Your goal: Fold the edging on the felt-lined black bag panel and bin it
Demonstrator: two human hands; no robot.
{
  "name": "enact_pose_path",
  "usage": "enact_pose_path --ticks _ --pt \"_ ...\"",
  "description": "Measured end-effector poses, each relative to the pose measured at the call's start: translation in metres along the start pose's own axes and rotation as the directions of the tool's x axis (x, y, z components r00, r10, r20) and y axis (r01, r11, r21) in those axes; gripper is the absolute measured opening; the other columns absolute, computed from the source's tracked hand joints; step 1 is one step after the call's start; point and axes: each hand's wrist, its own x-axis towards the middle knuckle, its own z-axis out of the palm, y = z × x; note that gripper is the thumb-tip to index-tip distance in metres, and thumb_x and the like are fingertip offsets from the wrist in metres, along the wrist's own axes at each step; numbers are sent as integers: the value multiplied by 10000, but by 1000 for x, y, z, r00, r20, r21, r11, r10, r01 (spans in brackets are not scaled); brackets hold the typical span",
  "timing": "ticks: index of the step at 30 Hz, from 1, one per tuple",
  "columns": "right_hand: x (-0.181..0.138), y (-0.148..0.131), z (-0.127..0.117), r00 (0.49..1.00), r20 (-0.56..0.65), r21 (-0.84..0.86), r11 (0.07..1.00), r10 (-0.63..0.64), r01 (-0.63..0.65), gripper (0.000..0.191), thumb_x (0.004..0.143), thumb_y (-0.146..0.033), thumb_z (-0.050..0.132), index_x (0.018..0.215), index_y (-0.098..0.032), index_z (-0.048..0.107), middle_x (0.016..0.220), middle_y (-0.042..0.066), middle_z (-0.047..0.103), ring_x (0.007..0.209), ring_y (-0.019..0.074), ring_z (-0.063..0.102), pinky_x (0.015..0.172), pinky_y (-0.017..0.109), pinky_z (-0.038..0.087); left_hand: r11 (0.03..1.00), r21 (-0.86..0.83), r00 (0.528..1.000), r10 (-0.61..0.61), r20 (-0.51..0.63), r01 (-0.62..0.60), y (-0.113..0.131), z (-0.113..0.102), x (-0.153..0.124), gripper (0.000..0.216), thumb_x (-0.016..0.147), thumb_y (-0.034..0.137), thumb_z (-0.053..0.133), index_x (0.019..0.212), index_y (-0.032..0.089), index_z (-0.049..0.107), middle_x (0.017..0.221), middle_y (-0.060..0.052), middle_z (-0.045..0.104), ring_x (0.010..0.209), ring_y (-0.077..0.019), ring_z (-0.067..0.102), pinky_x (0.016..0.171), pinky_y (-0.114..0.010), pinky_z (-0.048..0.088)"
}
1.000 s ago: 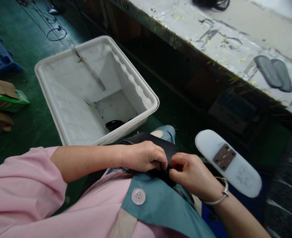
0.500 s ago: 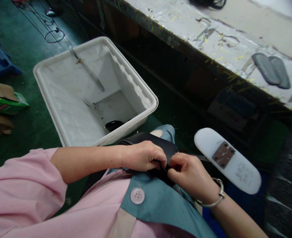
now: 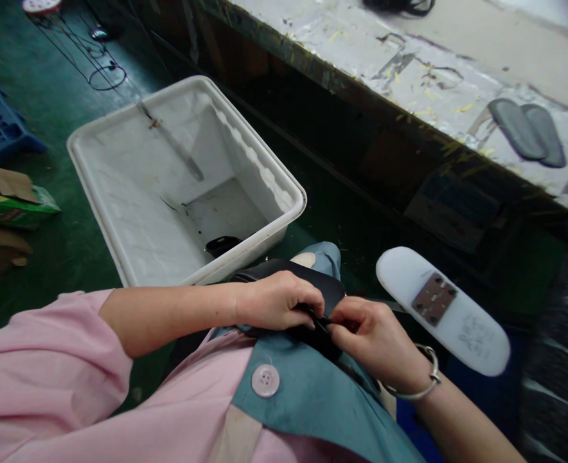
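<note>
A smooth black leather-like bag (image 3: 320,278) rests on my lap, partly covered by my hands and the blue-green apron. My left hand (image 3: 281,301) is closed, thumb and fingers pinching a thin black strip at the bag's near side. Just to its right, my right hand (image 3: 368,331), with a bangle at the wrist, pinches the same black strip close to the left fingertips. Small metal bits show at the bag's edges. The strip's exact shape is hidden by the fingers.
A deep white bin (image 3: 134,193) stands in front of me, a black item (image 3: 222,245) at its bottom. To the right are a white oval board (image 3: 443,308) with a brown plate and a worktable (image 3: 361,58) bearing grey insole-like pads (image 3: 529,132). Boxes (image 3: 14,196) lie left.
Both hands stay at the same place on the bag, with small shifts of the fingers on the black strip. The view has tilted very slightly.
</note>
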Motion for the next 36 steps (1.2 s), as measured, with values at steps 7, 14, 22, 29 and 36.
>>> enact_pose_path --ticks 7,14,22,29,36 --pt "-16 10 4 987 -112 82 989 -116 126 206 799 -356 672 950 -218 651 880 21 585 745 143 550 652 266 438 1000 28 996 4 -91 -2 -5 -1 -3 242 813 245 660 1031 142 689 965 -96 693 874 -159 643 815 -220 478" --pt "-17 4 27 949 -296 92 986 -106 138 115 831 -286 638 753 -201 633 754 1 536 676 120 519 597 247 404 994 87 990 -47 -136 59 5 5 -3 177 801 225 657 946 137 707 891 -67 690 836 -157 636 777 -216 475" --pt "-22 9 28 951 -291 172 972 -104 159 183 841 -320 607 699 -204 599 724 5 534 678 140 532 602 260 419 991 110 978 -55 -201 78 13 14 0 102 764 163 654 848 141 708 797 -52 669 747 -146 623 697 -206 468" --pt "-19 31 18 853 -490 536 834 178 134 502 883 -472 487 1356 -316 416 1421 40 414 1269 255 417 1061 426 339 988 -153 868 -84 -489 10 28 -23 -24 62 765 170 664 797 129 697 798 -66 651 755 -144 605 717 -213 462" --pt "30 15 36 914 -370 742 645 168 182 861 797 -540 605 1473 -317 122 1470 78 360 1347 255 328 1088 452 296 444 -811 568 -579 -584 -382 12 -32 -40 261 656 244 787 863 130 676 772 -44 695 669 -141 642 654 -223 514"
